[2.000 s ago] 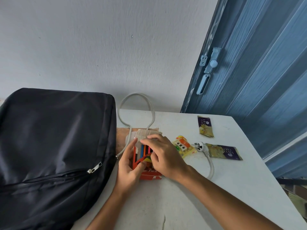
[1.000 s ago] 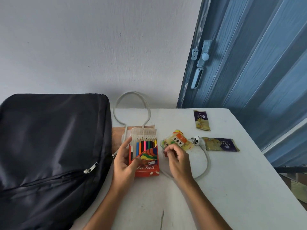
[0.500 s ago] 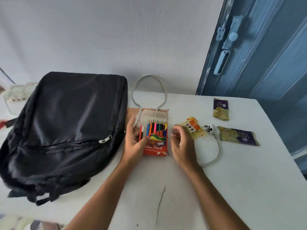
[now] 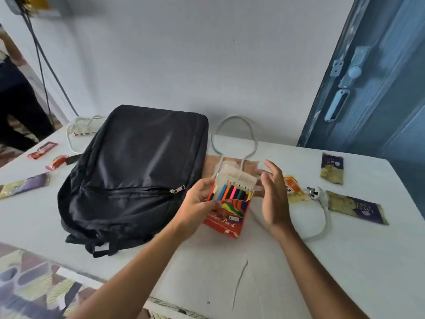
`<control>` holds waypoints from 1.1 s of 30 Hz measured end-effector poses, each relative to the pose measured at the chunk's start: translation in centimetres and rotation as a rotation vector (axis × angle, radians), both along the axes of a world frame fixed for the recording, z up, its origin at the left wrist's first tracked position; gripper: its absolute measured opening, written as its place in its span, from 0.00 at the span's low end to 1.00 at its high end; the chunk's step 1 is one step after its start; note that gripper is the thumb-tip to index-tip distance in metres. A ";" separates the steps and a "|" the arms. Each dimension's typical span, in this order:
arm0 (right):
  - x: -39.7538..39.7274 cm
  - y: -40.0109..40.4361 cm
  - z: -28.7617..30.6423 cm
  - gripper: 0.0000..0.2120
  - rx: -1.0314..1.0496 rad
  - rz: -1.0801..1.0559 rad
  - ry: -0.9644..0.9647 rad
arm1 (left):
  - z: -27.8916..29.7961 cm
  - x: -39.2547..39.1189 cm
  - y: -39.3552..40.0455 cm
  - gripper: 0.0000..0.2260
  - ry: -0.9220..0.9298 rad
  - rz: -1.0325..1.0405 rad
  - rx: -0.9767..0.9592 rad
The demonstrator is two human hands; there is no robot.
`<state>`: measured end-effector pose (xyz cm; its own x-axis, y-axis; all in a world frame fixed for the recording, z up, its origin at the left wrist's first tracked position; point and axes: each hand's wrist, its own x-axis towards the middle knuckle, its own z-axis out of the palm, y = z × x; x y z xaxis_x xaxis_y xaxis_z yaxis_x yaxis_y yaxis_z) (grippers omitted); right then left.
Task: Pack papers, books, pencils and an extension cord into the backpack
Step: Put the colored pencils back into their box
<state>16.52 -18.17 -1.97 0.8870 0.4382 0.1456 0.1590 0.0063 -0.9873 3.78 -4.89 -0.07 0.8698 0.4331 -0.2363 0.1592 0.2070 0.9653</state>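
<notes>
While the left hand (image 4: 197, 201) grips the colour pencil box (image 4: 226, 210) by its left edge, thumb on the front, the box sits lifted and tilted above the white desk (image 4: 299, 272), flap open, pencil tips showing. Right hand (image 4: 273, 199) is open just right of the box, fingers straight and spread, palm facing it, holding nothing; can't tell if it touches the box. Black backpack (image 4: 138, 171) lies flat on the desk just left of the box, front pocket zipped, zipper pull (image 4: 177, 189) near the left hand. White extension cord (image 4: 234, 134) loops behind the box against the wall, runs under it, and comes out right of the right hand, ending in a plug (image 4: 313, 192). Brown paper (image 4: 211, 166) lies under the cord, beside the backpack. Another bundle of white cord (image 4: 84, 127) sits at the far-left desk edge behind the backpack. Snack wrappers scattered: orange-yellow packet (image 4: 293, 187) behind the right hand, two purple-yellow packets (image 4: 332, 168) on the right, red wrappers (image 4: 42, 150) and one more purple one (image 4: 25, 185) on the left.
</notes>
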 end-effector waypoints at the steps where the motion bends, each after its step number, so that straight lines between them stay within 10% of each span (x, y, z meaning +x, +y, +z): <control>1: -0.1 0.6 0.8 0.18 0.047 0.058 0.145 | 0.7 -0.7 0.8 0.21 0.007 -0.050 0.019; 6: -1.4 2.6 3.2 0.23 0.166 0.362 0.692 | 3.9 -3.7 5.2 0.23 0.002 -0.228 0.126; 14: -7.2 9.4 2.8 0.27 0.085 0.668 0.618 | 6.0 -7.0 16.0 0.23 0.034 -0.519 0.254; 25: -11.0 10.2 3.6 0.22 0.160 0.298 0.616 | 3.7 -10.9 22.4 0.29 -0.042 -0.567 0.536; 28: -11.3 10.1 3.6 0.32 0.230 0.299 0.631 | 2.3 -13.0 22.5 0.17 0.055 -0.940 0.806; 33: -12.1 11.4 3.8 0.39 0.221 0.306 0.603 | 0.6 -12.0 22.5 0.03 0.031 -0.944 0.892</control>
<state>4.37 -6.82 1.78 0.6833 0.6970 -0.2174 -0.4554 0.1741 -0.8731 -8.27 17.65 0.53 0.9225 -0.3231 -0.2114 -0.0855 -0.7049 0.7042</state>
